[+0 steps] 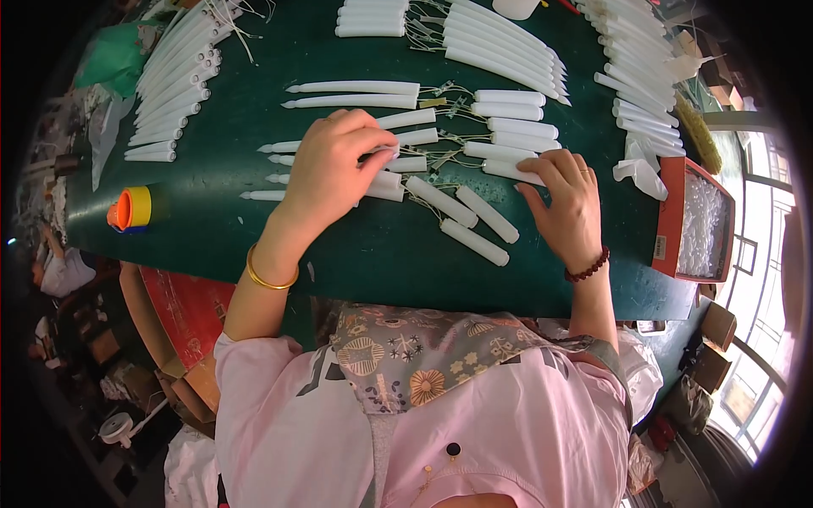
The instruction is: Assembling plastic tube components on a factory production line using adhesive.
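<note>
Several white taper-shaped candle tubes (352,87) lie in a row on the green table, joined by thin wires and small circuit boards (434,103) to shorter white tubes (510,97). Over the left-hand candles, my left hand (334,165) is closed in a pinch; a bit of something white shows between thumb and fingers, too hidden to name. My right hand (566,199) has its thumb and fingers at the right end of a short white tube (508,171). Three more short tubes, one of them loosely angled (474,243), lie between my hands, nearer to me.
Stacked white candles lie at the far left (174,93), far middle (500,42) and far right (635,68). A yellow and orange tape roll (134,209) stands at the left. At the right edge sits a red box (673,216) of small clear pieces, beside crumpled white plastic (641,172).
</note>
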Demonstrator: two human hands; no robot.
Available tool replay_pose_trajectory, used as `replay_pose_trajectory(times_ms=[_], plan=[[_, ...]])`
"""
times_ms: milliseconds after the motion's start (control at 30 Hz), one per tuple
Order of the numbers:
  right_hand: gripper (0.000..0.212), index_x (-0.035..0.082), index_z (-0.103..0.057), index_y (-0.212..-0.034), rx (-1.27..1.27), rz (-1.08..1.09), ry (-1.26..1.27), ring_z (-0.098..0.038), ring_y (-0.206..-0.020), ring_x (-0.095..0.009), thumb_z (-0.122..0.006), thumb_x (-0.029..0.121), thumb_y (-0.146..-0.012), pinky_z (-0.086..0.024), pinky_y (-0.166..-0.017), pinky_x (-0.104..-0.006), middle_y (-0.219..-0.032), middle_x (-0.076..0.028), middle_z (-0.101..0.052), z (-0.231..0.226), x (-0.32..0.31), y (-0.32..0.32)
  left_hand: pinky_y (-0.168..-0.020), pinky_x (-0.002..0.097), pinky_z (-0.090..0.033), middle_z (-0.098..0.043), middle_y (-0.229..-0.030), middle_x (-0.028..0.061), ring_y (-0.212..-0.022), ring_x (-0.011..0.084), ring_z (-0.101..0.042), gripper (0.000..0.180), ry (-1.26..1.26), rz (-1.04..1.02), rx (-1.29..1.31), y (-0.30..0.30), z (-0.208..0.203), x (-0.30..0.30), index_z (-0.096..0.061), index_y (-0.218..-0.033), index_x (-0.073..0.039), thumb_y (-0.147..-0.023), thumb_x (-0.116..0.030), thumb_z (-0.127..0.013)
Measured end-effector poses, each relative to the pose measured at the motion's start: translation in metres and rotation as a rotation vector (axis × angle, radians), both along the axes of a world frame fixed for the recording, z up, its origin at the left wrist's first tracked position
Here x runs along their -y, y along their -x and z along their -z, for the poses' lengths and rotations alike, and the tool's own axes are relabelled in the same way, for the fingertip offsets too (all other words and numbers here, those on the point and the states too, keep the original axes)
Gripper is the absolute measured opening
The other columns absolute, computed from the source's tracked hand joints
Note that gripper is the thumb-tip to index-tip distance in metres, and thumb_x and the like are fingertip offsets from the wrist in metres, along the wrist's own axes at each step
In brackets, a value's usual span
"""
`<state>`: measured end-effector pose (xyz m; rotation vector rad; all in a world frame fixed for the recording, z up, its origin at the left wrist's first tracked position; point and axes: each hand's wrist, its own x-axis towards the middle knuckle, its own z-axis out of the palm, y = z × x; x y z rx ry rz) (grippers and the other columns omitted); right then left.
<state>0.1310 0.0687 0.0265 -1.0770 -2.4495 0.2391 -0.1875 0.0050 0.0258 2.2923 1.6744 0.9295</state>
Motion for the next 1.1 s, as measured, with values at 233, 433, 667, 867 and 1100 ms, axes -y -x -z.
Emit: replay_pose_trajectory(times_ms=[233,433,667,867,1100], plan=[[0.026,0.013,-0.073,-0.105,0.017,-0.027,0.014,-0.063,-0.101,-0.026,-0.082,0.010,-0.080,-0.046,-0.090,-0.0412,-0.104,-0.003,-0.068,0.005,0.008,0.009,-0.089,0.0418,-0.041,-0.057,-0.089,0.0004,-0.090,0.0217,-0.058,0.008,0.038,0.019,-0.064,-0.034,0.003,0.006,-0.078,-0.087,-0.013,-0.082,-0.016,-0.083],[0.024,0.013,-0.074,-0.101,-0.102,-0.083,0.057,-0.062,-0.096,-0.025,-0.085,0.017,-0.080,-0.044,-0.086,-0.0403,-0.102,-0.002,-0.065,0.007,0.033,0.024,-0.086,0.0411,-0.040,-0.057,-0.088,0.0007,-0.090,0.0219,-0.058,0.011,0.022,-0.041,-0.186,-0.025,-0.007,0.009,-0.080,-0.089,-0.013,-0.083,-0.020,-0.083],[0.026,0.017,-0.074,-0.100,-0.045,-0.093,0.024,-0.058,-0.090,-0.023,-0.087,0.022,-0.078,-0.041,-0.080,-0.0390,-0.098,-0.001,-0.058,0.002,0.058,0.049,-0.099,0.0413,-0.043,-0.064,-0.105,0.0013,-0.103,0.0230,-0.061,0.026,0.065,0.021,-0.113,0.009,-0.019,0.039,-0.077,-0.103,-0.010,-0.080,-0.019,-0.085],[0.031,0.016,-0.071,-0.101,0.092,-0.061,0.028,-0.058,-0.090,-0.023,-0.088,0.023,-0.076,-0.041,-0.079,-0.0397,-0.099,-0.001,-0.057,-0.002,0.061,0.057,-0.098,0.0409,-0.047,-0.066,-0.108,0.0025,-0.104,0.0258,-0.063,0.036,0.071,0.029,-0.108,0.016,-0.006,0.045,-0.077,-0.109,-0.009,-0.074,-0.006,-0.085],[0.028,0.014,-0.070,-0.101,0.061,0.023,0.061,-0.060,-0.094,-0.025,-0.085,0.016,-0.077,-0.043,-0.080,-0.0406,-0.100,-0.003,-0.058,0.000,0.069,0.037,-0.085,0.0366,-0.048,-0.064,-0.099,0.0006,-0.090,0.0206,-0.065,0.026,-0.071,0.078,-0.196,0.003,-0.016,0.084,-0.075,-0.103,-0.009,-0.078,-0.010,-0.083]])
